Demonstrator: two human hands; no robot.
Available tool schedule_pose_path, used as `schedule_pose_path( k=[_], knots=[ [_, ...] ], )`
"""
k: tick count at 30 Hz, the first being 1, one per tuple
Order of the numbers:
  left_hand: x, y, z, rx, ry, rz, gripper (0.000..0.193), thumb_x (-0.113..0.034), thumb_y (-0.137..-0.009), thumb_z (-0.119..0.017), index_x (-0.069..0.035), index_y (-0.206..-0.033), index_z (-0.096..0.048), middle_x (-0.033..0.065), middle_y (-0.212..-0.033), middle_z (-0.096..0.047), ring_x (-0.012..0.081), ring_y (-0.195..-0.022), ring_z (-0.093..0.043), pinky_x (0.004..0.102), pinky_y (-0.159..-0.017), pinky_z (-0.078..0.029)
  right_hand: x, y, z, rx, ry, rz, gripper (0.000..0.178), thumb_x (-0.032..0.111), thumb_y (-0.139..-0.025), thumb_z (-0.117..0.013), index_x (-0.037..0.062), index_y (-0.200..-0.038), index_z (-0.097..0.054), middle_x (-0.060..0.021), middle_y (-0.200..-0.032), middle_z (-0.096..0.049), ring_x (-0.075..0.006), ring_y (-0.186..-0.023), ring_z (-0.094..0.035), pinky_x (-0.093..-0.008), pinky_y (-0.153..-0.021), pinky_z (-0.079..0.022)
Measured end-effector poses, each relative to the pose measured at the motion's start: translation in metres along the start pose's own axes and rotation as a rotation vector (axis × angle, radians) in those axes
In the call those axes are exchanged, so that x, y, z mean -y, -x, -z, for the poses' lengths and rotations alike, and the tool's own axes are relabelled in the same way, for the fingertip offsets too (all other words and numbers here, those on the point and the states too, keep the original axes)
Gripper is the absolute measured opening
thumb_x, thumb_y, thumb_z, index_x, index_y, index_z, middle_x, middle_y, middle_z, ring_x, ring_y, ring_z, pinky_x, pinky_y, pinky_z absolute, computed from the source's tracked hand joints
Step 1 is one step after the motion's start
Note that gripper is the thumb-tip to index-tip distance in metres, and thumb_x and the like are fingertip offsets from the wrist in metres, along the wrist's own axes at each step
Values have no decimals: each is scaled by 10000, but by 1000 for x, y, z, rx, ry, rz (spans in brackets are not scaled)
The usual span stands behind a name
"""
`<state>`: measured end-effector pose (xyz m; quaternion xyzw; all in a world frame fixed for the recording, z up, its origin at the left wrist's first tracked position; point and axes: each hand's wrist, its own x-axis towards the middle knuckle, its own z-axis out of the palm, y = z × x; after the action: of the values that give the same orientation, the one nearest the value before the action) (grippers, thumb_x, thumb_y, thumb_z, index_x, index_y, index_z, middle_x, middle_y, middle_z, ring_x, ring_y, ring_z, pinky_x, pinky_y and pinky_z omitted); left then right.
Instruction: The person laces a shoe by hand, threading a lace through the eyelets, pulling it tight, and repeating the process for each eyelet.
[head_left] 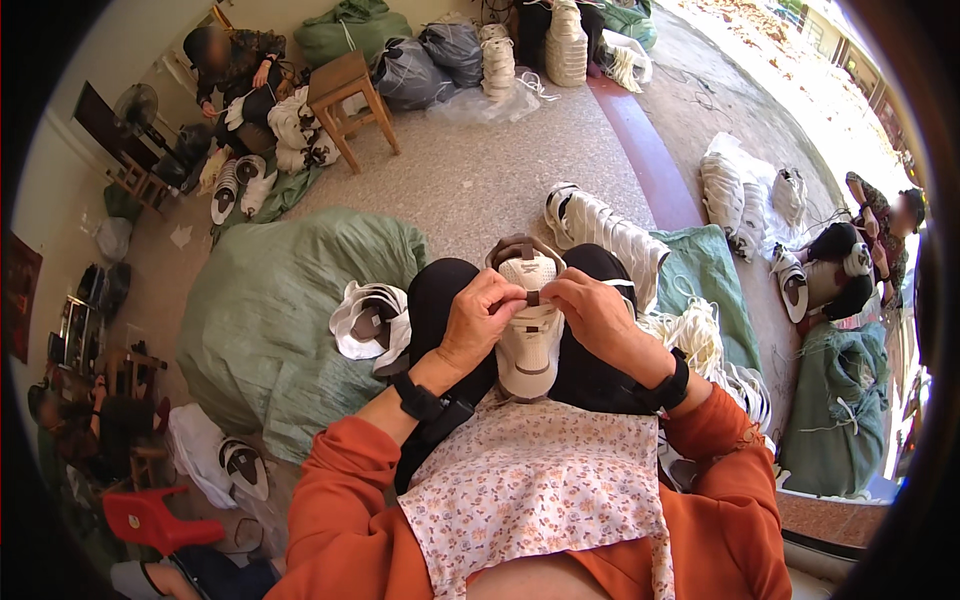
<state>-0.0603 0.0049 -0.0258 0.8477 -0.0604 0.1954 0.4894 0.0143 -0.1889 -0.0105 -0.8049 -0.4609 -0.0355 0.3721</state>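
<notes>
A white and cream sneaker upper (527, 350) with brown trim lies between my knees, its toe towards me. My left hand (478, 318) pinches at its tongue from the left. My right hand (597, 315) pinches from the right, fingertips close to the left ones. Between the fingertips shows a small brown tab (533, 298) on the tongue. A thin white lace end sticks out by my right hand; what exactly lies inside each pinch is partly hidden. Another white upper (371, 322) with a brown inside rests beside my left knee.
A large green sack (290, 330) bulges at my left. To my right lie a row of nested uppers (610, 235), a bundle of white laces (695, 335) and a green cloth (710, 285). A wooden stool (350, 95) stands farther off. Several people sit around with more uppers.
</notes>
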Motion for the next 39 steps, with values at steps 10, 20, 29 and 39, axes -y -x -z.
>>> schedule_pose_path(
  k=[10,20,29,39],
  knots=[
    [-4,-1,1,21,-118,-58,97,-31,-804,-705,-14,-885,-655,94,-841,-587,260,-749,-634,336,-648,-513,6,-7,-13,-70,-13,-186,65,78,-866,-595,72,-931,-597,-124,-836,-653,-343,-764,-653,-427,-627,-495],
    [12,11,134,-508,-427,9,53,-65,-888,-660,-23,-868,-636,38,-819,-556,139,-714,-534,266,-626,-445,5,-2,42,-109,-423,-388,123,81,-921,-640,16,-1025,-654,-22,-804,-684,-86,-772,-672,-225,-620,-497],
    [88,98,242,-715,-581,296,114,-107,-893,-667,-24,-971,-663,36,-952,-585,136,-771,-568,275,-724,-484,-4,14,55,43,-381,-471,147,119,-898,-627,-7,-962,-665,-80,-770,-669,-134,-682,-674,-280,-590,-510],
    [-14,21,34,-37,-319,-167,286,-44,-783,-727,-38,-1047,-617,127,-1059,-600,310,-1020,-589,376,-888,-480,3,14,8,-1,98,23,105,129,-890,-607,65,-972,-624,-105,-861,-591,-310,-714,-644,-394,-617,-506]
  ],
)
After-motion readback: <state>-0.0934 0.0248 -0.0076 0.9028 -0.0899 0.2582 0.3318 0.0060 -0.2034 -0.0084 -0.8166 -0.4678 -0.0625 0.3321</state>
